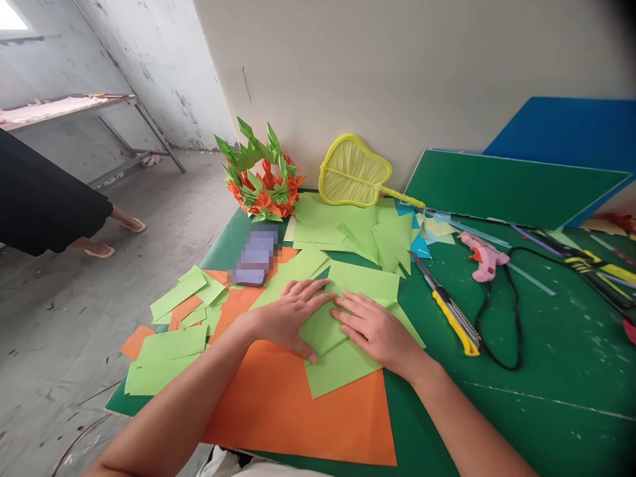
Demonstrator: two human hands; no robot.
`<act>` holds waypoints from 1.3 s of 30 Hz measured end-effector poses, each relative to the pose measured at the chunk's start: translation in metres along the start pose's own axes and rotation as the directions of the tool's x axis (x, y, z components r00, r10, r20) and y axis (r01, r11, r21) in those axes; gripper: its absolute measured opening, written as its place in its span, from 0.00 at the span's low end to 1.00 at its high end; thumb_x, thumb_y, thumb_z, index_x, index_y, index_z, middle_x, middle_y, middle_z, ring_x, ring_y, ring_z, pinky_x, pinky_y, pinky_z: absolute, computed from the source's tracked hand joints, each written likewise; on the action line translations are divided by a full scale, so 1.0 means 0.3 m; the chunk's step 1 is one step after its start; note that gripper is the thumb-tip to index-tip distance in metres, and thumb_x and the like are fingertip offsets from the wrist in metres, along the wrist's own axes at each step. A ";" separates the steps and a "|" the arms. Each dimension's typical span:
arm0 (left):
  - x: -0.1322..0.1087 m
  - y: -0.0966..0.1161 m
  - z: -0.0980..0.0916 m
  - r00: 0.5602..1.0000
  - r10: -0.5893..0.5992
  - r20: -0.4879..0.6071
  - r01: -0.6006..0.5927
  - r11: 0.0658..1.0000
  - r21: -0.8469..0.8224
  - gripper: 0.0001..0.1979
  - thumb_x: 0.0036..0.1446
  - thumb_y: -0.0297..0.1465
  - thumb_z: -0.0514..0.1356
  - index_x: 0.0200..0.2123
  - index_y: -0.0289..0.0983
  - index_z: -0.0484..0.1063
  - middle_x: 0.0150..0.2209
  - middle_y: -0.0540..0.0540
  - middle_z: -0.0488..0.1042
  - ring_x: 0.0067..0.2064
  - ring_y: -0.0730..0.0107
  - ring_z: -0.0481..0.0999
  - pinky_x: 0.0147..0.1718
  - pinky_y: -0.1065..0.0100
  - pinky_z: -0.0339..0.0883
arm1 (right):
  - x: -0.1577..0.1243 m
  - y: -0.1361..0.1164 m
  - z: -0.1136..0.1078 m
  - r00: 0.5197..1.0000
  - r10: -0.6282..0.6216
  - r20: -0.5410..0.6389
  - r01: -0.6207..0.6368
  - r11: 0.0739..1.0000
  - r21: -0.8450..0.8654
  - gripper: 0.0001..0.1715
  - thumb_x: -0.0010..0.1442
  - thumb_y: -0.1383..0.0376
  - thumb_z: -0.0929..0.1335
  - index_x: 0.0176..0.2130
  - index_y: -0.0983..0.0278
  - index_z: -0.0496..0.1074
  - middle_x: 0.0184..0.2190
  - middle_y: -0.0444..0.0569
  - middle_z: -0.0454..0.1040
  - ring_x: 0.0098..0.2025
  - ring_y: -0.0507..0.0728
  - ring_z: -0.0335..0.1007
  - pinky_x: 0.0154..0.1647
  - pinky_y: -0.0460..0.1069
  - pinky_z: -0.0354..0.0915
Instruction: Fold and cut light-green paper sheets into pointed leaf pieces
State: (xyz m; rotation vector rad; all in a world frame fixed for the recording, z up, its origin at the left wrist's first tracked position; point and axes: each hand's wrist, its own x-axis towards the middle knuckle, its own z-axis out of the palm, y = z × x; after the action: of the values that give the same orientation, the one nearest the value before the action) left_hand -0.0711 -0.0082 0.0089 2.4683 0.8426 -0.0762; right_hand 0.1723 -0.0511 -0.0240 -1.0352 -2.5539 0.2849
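A creased sheet of light green paper (342, 371) lies over a large orange sheet (303, 417) near the front of the table. My left hand (288, 315) rests flat on its left part with thumb and fingers spread. Beside it, my right hand (370, 328) lies flat on the same paper, fingers stretched toward the left hand. Neither hand grips anything. More green sheets (332, 222) are stacked behind the hands. To the left lie cut green pieces (171, 348) and small orange scraps (138, 342).
A yellow utility knife (454, 321) and a pink glue gun (483, 257) with a black cord lie at right. Behind stand a folded-paper crown (263, 179), a yellow fan (352, 173) and a green board (511, 185). A phone (256, 255) lies left. Someone's black skirt (44, 199) shows farther left.
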 end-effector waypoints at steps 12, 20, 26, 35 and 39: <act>0.002 -0.008 0.009 0.999 0.023 -0.038 -0.025 0.999 -0.037 0.57 0.39 0.59 0.65 0.68 0.44 0.47 0.69 0.36 0.43 0.67 0.35 0.43 0.62 0.40 0.37 | -0.001 0.001 0.001 1.000 0.001 -0.006 -0.001 1.000 0.004 0.21 0.69 0.65 0.60 0.57 0.62 0.70 0.60 0.52 0.68 0.65 0.63 0.58 0.63 0.62 0.60; 0.002 0.000 0.008 1.000 0.016 -0.019 -0.016 0.999 -0.033 0.58 0.39 0.59 0.65 0.68 0.42 0.47 0.70 0.37 0.39 0.68 0.36 0.41 0.62 0.41 0.35 | 0.002 0.002 0.000 1.000 0.014 0.021 -0.014 1.000 0.002 0.21 0.69 0.64 0.60 0.57 0.62 0.70 0.60 0.52 0.67 0.65 0.62 0.58 0.64 0.61 0.60; 0.006 0.006 0.003 0.996 0.054 -0.067 -0.057 0.998 -0.036 0.59 0.37 0.59 0.66 0.68 0.41 0.47 0.66 0.35 0.52 0.66 0.37 0.46 0.62 0.43 0.36 | 0.003 0.001 -0.004 1.000 0.010 0.021 -0.010 1.000 0.009 0.20 0.69 0.64 0.60 0.56 0.63 0.72 0.60 0.53 0.67 0.65 0.62 0.57 0.64 0.61 0.59; 0.004 -0.005 0.008 0.995 0.056 -0.084 -0.058 0.998 -0.023 0.60 0.37 0.60 0.65 0.68 0.41 0.46 0.66 0.34 0.52 0.66 0.37 0.49 0.62 0.44 0.36 | 0.003 0.004 -0.007 1.000 0.006 0.013 -0.007 0.998 0.055 0.20 0.69 0.63 0.60 0.57 0.59 0.70 0.61 0.49 0.67 0.65 0.62 0.57 0.63 0.63 0.60; 0.003 -0.007 0.012 0.995 0.053 -0.089 -0.056 0.998 -0.028 0.59 0.37 0.60 0.66 0.67 0.40 0.48 0.66 0.33 0.52 0.66 0.36 0.49 0.62 0.43 0.36 | 0.002 0.005 -0.010 1.000 0.010 0.025 -0.012 0.998 0.064 0.20 0.69 0.63 0.60 0.58 0.60 0.69 0.61 0.49 0.66 0.66 0.61 0.56 0.64 0.62 0.60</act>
State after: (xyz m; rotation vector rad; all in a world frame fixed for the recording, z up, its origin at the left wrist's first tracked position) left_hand -0.0713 -0.0083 0.0046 2.4798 0.8064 0.0650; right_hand 0.1741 -0.0496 -0.0217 -1.0286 -2.5444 0.3821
